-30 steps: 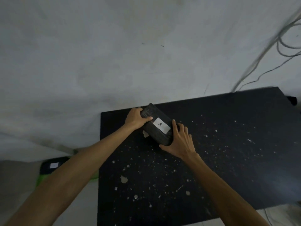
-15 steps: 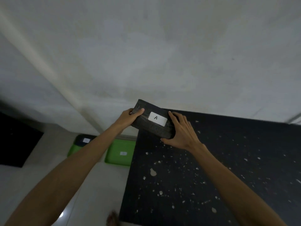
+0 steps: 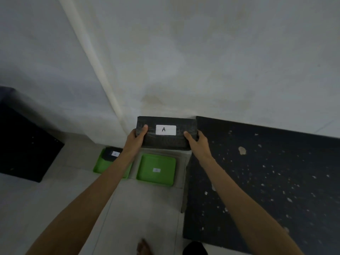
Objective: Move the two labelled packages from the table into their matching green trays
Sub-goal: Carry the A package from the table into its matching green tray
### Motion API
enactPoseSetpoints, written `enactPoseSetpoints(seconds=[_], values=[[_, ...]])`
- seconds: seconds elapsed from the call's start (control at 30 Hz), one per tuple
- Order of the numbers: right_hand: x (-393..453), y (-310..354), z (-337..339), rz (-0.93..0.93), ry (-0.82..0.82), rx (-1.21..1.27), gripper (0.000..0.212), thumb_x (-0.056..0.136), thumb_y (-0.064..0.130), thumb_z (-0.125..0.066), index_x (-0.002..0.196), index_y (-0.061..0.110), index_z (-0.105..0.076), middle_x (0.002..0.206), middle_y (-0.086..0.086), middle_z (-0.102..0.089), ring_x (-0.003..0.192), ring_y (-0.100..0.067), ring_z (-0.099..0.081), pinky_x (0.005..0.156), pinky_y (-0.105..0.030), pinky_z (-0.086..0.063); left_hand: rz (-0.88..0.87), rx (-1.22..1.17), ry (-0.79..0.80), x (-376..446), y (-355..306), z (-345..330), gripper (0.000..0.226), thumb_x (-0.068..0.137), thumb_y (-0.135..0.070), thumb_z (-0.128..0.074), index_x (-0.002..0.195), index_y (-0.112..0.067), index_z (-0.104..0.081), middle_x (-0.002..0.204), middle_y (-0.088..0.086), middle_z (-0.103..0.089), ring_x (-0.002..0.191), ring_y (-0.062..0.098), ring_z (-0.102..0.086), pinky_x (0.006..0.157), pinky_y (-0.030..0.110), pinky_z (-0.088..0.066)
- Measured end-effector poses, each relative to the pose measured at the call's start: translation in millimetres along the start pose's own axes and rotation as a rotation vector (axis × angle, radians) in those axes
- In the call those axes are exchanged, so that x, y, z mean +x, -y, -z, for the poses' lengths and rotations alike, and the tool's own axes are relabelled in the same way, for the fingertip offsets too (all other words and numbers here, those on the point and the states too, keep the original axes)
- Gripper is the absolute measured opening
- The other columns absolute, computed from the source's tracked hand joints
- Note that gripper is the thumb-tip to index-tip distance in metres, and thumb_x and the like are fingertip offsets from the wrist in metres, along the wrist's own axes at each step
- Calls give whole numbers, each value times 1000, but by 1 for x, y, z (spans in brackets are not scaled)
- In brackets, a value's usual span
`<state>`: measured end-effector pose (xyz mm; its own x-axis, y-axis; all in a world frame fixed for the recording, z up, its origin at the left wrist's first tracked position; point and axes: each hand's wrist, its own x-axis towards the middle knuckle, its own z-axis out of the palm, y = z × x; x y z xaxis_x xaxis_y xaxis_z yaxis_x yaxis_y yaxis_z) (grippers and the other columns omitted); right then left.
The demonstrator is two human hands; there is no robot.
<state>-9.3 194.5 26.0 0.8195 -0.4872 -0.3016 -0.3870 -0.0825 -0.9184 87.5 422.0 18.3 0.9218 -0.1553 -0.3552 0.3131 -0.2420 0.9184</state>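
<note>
1. Head view, grip: both clamped on the black package marked A (image 3: 166, 134), left hand (image 3: 137, 139) at its left end with thumb laid over the top face, right hand (image 3: 197, 143) at its right end, thumb likewise on top.
2. Held level in the air, clear of the tabletop (image 3: 266, 181), just past its left edge and above the floor (image 3: 77, 199).
3. White label (image 3: 166, 129) with a handwritten A centred on the upper face, facing the camera.
4. Directly below and slightly nearer: an empty green tray (image 3: 145, 173) on the floor, small white tag (image 3: 156, 170) in its middle, lettering too blurred to read.
5. To the left of that, just beside it: a second green tray (image 3: 100, 167), partly hidden behind the left forearm, carrying a second black package (image 3: 111, 154) at its far end; white label on top, probably lettered, though unreadable here.
6. Tabletop black, flecked with pale chips, filling the right side of the view.
7. Dark slab (image 3: 24, 144) lying at far left.
8. Pale wall (image 3: 202, 61) behind, corner seam running down toward the trays.
9. Bare foot (image 3: 143, 248) at the bottom edge, between the forearms.
</note>
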Motion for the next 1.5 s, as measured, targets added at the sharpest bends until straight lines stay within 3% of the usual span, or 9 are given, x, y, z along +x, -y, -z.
enactPoseSetpoints(seconds=[0.37,0.47,0.73,0.9,1.07,1.17,1.27,1.4,1.5], values=[[20,-45,-137,-169,-117,93,43,93,31,-64,129,9,-55,119,-8,-65,107,-23,-62,94,-39,-53,39,317,2,71,65,81,59,82,-67,-57,109,-16,-63,117,10,-61,97,20,-64,84,34,-56],[50,-76,-166,-206,-157,89,41,93,28,-64,129,10,-56,114,-3,-64,102,-18,-61,78,-21,-52,103,398,14,110,100,81,64,84,-65,-57,114,-9,-66,118,17,-62,105,33,-63,93,47,-53],[166,-208,-237,-390,-249,43,53,95,26,-61,141,10,-39,133,-14,-58,120,-31,-58,104,-42,-46,106,386,35,226,234,42,26,88,-43,-65,99,-21,-56,93,-3,-60,88,15,-56,72,20,-41],[237,-343,-285,-475,-258,-22,44,96,27,-59,136,13,-47,132,-13,-59,119,-31,-58,98,-37,-45,119,382,116,317,367,22,32,92,-32,-65,116,-11,-60,98,-2,-62,93,16,-58,81,25,-42],[288,-456,-326,-454,-209,-73,34,100,26,-53,131,12,-56,129,-13,-62,116,-29,-60,92,-28,-45,96,407,131,388,487,13,28,93,-17,-64,115,-1,-61,98,5,-63,83,17,-57,60,5,-41],[313,-506,-345,-446,-180,-99,35,101,25,-51,133,10,-56,131,-13,-61,117,-29,-59,92,-28,-45,96,424,120,419,546,7,29,93,-18,-64,116,-1,-61,98,5,-63,85,19,-58,68,14,-43],[334,-550,-359,-445,-158,-121,36,102,25,-50,135,11,-54,132,-12,-60,117,-29,-59,88,-25,-43,116,413,102,447,596,1,29,92,-15,-65,115,1,-62,98,10,-65,82,21,-59,59,4,-42],[354,-596,-370,-456,-145,-155,36,101,23,-50,135,10,-54,133,-14,-60,117,-32,-59,99,-36,-48,169,418,123,473,647,-10,28,90,-19,-67,109,1,-62,102,18,-68,96,37,-65,82,37,-54],[366,-615,-372,-464,-141,-175,35,101,23,-51,133,9,-55,131,-15,-61,115,-32,-60,100,-41,-49,190,433,120,485,668,-17,24,89,-23,-68,104,-5,-62,101,19,-68,94,37,-65,79,39,-51]])
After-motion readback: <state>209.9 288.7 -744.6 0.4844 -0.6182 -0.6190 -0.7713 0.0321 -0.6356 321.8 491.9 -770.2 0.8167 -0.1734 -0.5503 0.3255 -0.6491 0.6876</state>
